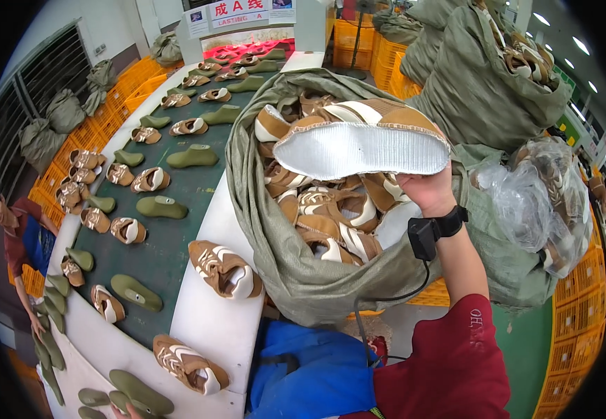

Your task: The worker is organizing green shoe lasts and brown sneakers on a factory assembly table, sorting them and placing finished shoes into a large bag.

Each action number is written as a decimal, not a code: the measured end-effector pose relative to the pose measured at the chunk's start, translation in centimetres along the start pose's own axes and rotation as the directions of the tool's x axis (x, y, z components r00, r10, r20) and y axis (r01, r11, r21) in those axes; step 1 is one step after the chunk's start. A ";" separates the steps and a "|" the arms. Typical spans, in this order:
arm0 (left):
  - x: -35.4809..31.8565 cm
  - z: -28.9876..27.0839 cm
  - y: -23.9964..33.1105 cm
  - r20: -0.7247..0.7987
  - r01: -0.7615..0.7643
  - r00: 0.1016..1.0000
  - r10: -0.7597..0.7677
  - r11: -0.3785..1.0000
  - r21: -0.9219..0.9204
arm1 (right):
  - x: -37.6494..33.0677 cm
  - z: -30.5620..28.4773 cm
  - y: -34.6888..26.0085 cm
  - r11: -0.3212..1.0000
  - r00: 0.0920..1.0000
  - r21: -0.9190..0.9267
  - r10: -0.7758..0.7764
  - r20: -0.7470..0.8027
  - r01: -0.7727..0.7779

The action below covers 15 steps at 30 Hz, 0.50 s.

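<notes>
Right hand (430,190) gripping tan-and-white shoe upper (359,136), pale ribbed sole upward, above open sack (275,244)

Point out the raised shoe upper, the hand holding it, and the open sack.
shoe upper (362,148), head view, on its white sole face
right hand (430,190), head view, on the palm
sack (261,230), head view, on its left wall
</notes>
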<state>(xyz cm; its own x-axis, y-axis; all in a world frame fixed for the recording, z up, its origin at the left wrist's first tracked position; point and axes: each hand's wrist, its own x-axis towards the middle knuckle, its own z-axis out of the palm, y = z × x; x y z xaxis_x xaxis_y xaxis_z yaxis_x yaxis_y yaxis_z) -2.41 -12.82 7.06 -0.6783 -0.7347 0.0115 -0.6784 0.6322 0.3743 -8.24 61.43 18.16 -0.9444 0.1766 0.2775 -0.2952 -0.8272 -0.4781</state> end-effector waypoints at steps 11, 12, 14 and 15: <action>-11.8 3.5 15.0 -0.108 -0.745 0.489 0.866 0.350 -0.568 | -6.5 6.6 12.8 0.975 0.971 0.185 0.083 0.226 -0.126; -12.2 2.5 16.7 -0.163 -0.739 0.470 0.868 0.285 -0.611 | -6.9 6.8 14.1 0.977 0.973 0.151 0.116 0.201 -0.148; -12.1 0.6 20.5 -0.282 -0.706 0.481 0.830 0.176 -0.686 | -7.2 7.1 15.8 0.979 0.975 0.117 0.144 0.167 -0.164; -11.6 -0.2 21.1 -0.290 -0.710 0.487 0.824 0.180 -0.681 | -7.2 7.9 16.7 0.958 0.954 0.116 0.240 0.177 -0.263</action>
<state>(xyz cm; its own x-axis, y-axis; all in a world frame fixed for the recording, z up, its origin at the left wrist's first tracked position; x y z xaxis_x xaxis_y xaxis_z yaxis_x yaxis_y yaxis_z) -8.76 8.97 15.03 -0.8073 0.0920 0.5829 0.5517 0.4679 0.6904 -5.23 42.12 14.74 -0.9467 -0.1245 0.2972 -0.0180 -0.9004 -0.4346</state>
